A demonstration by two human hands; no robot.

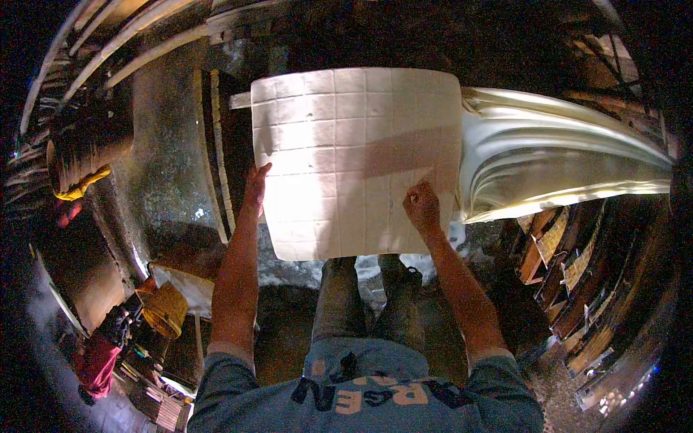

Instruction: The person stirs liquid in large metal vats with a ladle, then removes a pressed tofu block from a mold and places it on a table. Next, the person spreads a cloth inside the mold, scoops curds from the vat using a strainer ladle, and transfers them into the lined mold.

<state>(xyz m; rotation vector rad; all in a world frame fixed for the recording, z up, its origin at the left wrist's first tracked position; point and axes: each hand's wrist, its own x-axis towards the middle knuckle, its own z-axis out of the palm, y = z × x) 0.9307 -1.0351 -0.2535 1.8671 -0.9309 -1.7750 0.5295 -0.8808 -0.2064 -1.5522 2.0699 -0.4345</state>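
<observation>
A large whitish panel (pixel 361 137) marked with a grid of lines lies in front of me. My left hand (pixel 258 186) grips its left edge, with the thumb on the upper face and the fingers hidden behind the edge. My right hand (pixel 423 205) is closed, its fingers curled together over the lower right part of the panel. Whatever it holds, if anything, cannot be made out. Folded, shiny whitish sheeting (pixel 548 159) stretches away from the panel's right side.
A yellow bucket (pixel 164 310) and a red cloth-like item (pixel 97 364) are at the lower left. Wooden boards (pixel 556 252) are piled on the right. Long pale poles (pixel 137 36) run across the upper left. A wooden bar (pixel 240 101) juts out beside the panel.
</observation>
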